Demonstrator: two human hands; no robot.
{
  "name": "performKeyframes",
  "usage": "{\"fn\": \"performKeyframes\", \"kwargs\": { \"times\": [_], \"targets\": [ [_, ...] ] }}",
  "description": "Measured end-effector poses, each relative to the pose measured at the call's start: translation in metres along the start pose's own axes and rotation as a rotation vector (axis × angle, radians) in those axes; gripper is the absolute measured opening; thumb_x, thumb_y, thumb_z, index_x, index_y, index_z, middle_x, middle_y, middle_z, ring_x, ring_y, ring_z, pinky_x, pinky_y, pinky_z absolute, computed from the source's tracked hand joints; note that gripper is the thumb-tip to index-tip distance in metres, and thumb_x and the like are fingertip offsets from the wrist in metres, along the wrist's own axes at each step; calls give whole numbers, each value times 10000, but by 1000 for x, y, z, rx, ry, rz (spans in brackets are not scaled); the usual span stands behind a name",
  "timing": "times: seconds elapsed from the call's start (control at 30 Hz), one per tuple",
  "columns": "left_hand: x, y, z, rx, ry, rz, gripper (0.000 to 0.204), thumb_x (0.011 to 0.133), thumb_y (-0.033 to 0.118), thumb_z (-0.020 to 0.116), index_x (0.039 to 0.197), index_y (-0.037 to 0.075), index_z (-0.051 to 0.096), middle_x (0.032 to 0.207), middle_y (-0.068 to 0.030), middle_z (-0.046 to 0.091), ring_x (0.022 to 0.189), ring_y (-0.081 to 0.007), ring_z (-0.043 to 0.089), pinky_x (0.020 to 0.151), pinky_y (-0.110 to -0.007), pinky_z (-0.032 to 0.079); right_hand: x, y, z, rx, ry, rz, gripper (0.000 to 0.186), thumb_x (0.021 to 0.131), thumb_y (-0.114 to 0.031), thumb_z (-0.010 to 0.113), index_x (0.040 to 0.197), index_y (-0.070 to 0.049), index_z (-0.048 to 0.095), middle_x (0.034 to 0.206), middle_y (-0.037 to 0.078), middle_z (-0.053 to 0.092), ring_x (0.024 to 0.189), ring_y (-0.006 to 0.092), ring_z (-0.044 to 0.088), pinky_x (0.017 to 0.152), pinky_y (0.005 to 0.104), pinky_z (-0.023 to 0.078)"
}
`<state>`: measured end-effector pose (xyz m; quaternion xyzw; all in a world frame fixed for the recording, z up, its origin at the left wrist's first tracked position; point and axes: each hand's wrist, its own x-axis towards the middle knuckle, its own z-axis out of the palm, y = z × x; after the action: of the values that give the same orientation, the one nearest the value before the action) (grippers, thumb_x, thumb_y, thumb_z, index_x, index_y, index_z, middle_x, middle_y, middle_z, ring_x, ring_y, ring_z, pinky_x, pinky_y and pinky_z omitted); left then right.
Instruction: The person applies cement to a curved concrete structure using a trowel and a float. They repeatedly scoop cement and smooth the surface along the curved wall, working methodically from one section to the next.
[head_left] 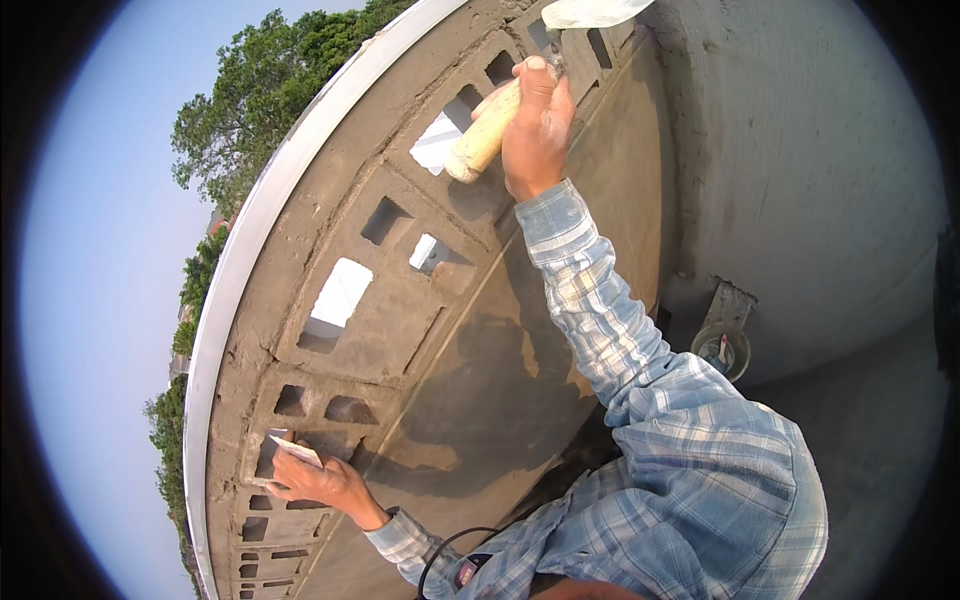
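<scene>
My right hand (pixel 540 125) is wrapped round the yellowish wooden handle (pixel 485 135) of a trowel, thumb on top. The trowel's pale blade (pixel 595 12) reaches the upper edge of the picture and is partly cut off. Lower on the left, my left hand (pixel 325 485) grips a thin, flat, pale piece (pixel 297 450) beside an opening in a ventilation block. I cannot tell what that piece is made of. The grey-brown ventilation blocks (pixel 375 325) have square, rectangular and angled openings, some with bright light showing through.
A long pale strip (pixel 262 210) edges the wall along its outer side. Smooth plaster (pixel 520 370) with shadows on it adjoins the blocks. A bucket (pixel 725 350) with something inside stands at the right, next to a mortar-stained board (pixel 732 303). A grey wall (pixel 800 190) rises beyond.
</scene>
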<state>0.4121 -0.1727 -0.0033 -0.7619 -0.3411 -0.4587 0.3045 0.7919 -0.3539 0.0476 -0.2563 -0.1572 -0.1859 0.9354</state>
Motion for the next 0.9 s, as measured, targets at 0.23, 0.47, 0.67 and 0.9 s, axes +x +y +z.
{"fn": "performKeyframes", "kwargs": {
  "times": [0.23, 0.47, 0.67, 0.9],
  "targets": [
    [1, 0, -4, 1, -5, 1, 552, 648, -85, 452, 1164, 68, 572, 1010, -66, 531, 1044, -300, 523, 1094, -592, 154, -1, 4, 0, -52, -30, 20, 381, 981, -390, 480, 952, -10, 501, 669, 123, 595, 545, 192, 595, 535, 312, 484],
    [-1, -3, 3, -29, 27, 12, 535, 667, -95, 458, 1153, 85, 586, 988, -48, 540, 1041, -283, 529, 1106, -591, 136, 3, 25, -9, -147, -30, -40, 400, 998, -382, 486, 931, 11, 518, 747, 115, 593, 588, 181, 614, 571, 333, 504],
    [-4, -9, 3, -31, 9, -9, 552, 648, -91, 455, 1159, 74, 583, 1008, -57, 540, 1056, -288, 527, 1106, -588, 138, 0, 18, -6, -93, -41, 10, 407, 999, -385, 483, 913, 11, 513, 727, 92, 578, 604, 182, 595, 600, 328, 498],
    [1, -8, -1, -12, -8, -3, 547, 649, -86, 458, 1160, 67, 580, 1020, -63, 540, 1060, -290, 519, 1105, -581, 142, 8, 25, -9, -15, -108, 174, 384, 995, -388, 482, 945, -8, 503, 712, 102, 578, 582, 180, 596, 561, 324, 490]
  ]
}}
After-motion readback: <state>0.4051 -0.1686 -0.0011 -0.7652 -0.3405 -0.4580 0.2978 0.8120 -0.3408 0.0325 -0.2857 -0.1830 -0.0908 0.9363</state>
